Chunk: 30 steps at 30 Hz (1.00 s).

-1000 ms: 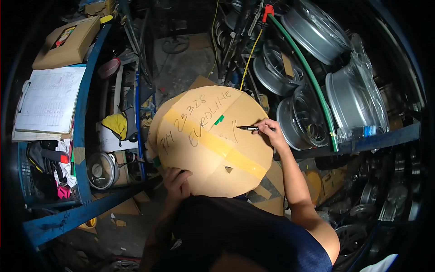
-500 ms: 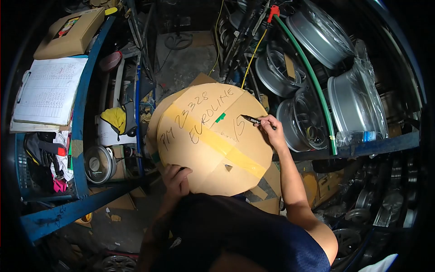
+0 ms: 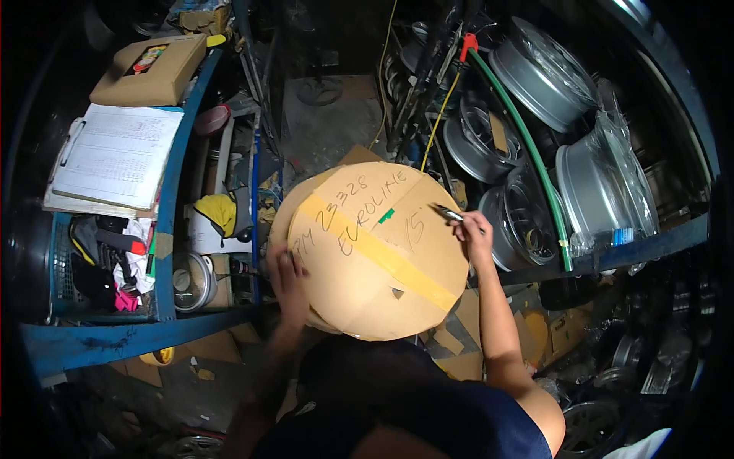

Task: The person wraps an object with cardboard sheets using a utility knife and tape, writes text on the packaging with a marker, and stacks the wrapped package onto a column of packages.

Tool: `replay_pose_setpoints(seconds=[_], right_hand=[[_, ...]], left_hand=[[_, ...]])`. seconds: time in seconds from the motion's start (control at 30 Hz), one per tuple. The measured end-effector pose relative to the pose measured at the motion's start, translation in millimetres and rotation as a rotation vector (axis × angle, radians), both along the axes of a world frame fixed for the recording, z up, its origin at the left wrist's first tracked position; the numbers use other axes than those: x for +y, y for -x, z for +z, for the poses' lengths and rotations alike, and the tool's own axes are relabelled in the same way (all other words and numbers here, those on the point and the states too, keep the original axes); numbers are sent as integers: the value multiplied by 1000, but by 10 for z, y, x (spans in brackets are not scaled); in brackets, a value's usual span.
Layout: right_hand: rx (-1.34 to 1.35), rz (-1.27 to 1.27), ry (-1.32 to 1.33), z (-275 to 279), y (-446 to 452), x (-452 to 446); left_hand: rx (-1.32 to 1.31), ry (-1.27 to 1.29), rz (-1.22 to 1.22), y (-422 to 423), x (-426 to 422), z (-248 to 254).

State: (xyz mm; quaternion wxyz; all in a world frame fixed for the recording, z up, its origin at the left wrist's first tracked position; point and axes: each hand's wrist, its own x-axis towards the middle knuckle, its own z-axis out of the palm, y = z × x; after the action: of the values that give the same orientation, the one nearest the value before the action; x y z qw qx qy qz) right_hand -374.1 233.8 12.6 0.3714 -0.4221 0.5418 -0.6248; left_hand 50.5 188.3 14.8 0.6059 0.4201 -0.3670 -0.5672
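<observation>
A round cardboard cover (image 3: 359, 287) lies in front of me, crossed by yellowish tape and a small green piece of tape. Black handwriting on it reads "PM 23328", "EUROLINE" and "15". My right hand (image 3: 475, 231) is closed on a black marker (image 3: 449, 213) at the cover's right side, with the marker's tip over the cardboard beside the "15". At the left rim, my left hand (image 3: 289, 277) grips the cover's edge; it is in shadow and somewhat blurred, and part of its fingers is hidden.
Silver wheel rims (image 3: 535, 76), some in plastic, fill the right rack behind a green bar (image 3: 527, 145). On the left shelf are a clipboard with papers (image 3: 115, 157), a cardboard box (image 3: 149, 73) and a blue basket (image 3: 65, 268). A blue beam (image 3: 191, 340) crosses low left.
My left hand has moved up along the cover's left rim. The marker has shifted slightly away from the written "15". The whole view has moved a little, with the surroundings sliding right and down.
</observation>
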Motion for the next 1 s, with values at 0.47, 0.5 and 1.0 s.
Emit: replay_pose_setpoints(seconds=[0.47,0.5,1.0], right_hand=[[-681,-780,-435,-2534,-1450,2267],[-725,-752,-490,-2493,-1542,2302],[-464,-404,-881,-1355,-484,2640]], left_hand=[[-1048,144,-321,574,-1741,-76],[-1066,204,-292,500,-1477,34],[639,-308,418,23,2002,479]])
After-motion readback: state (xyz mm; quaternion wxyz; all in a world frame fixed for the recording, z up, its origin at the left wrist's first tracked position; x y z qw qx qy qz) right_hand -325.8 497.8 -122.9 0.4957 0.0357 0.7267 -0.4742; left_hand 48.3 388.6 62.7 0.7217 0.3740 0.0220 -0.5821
